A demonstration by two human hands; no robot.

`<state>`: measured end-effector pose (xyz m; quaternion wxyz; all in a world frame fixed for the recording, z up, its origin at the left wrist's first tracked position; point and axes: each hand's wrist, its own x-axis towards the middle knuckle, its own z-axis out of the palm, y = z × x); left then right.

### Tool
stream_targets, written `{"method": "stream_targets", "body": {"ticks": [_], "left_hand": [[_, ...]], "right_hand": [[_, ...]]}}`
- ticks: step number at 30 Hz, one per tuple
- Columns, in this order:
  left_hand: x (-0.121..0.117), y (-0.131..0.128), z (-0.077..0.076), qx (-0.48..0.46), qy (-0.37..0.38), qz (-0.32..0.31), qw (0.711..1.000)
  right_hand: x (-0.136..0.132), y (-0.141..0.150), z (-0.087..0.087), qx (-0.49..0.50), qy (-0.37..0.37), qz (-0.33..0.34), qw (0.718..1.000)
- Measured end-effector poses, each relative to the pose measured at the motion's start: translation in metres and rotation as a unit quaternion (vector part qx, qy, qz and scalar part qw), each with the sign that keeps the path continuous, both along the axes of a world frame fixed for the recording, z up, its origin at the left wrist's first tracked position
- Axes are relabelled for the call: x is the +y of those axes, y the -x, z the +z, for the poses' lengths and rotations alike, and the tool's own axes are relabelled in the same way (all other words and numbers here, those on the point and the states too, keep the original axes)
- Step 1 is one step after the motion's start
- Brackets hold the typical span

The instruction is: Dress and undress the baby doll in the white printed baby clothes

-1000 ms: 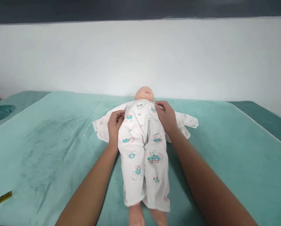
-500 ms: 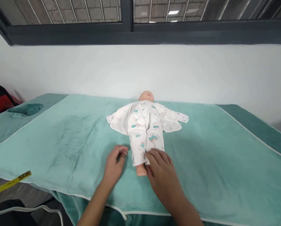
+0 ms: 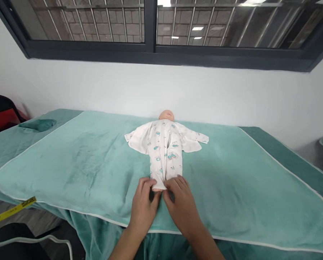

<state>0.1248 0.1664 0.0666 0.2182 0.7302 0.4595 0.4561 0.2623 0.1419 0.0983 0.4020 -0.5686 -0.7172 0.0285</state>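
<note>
A baby doll lies on its back in the middle of a teal blanket, head toward the wall. It wears a white romper printed with teal cartoon animals, sleeves spread out to both sides. My left hand and my right hand meet at the romper's leg ends. Both have their fingers curled around the doll's feet and the romper cuffs, which hides the feet.
The blanket covers a table with a darker teal cover beneath. A white wall and a dark-framed window stand behind. A yellow measuring tape hangs at the lower left. A red and black object sits at the far left.
I have stepped back, so the doll looks smaller. My hands left the doll's chest and came down to the leg ends, where they now close together on the feet.
</note>
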Motion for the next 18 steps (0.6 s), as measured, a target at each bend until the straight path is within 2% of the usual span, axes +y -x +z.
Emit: {"method": "stream_targets", "body": {"ticks": [6,9,11,14,16,18], "left_hand": [[-0.005,0.009,0.004,-0.004,0.026,0.011,1.0],[-0.01,0.013,0.004,0.012,0.034,0.002,0.999],[-0.014,0.014,0.003,0.024,0.016,0.012,1.0],[-0.017,0.01,0.005,0.061,-0.06,0.042,0.995],[-0.015,0.003,0.01,0.113,-0.104,0.023,0.988],[-0.01,-0.005,0.015,0.176,-0.12,-0.018,0.977]], "right_hand": [[-0.012,0.003,-0.006,-0.008,0.002,0.032,0.999],[-0.02,-0.005,-0.007,-0.008,0.006,0.074,0.997],[-0.024,-0.016,-0.01,0.008,0.004,0.076,0.997],[-0.028,-0.034,-0.023,0.058,0.006,-0.011,0.998],[-0.026,-0.041,-0.032,0.083,0.028,-0.077,0.993],[-0.02,-0.044,-0.039,0.076,0.063,-0.108,0.989]]}}
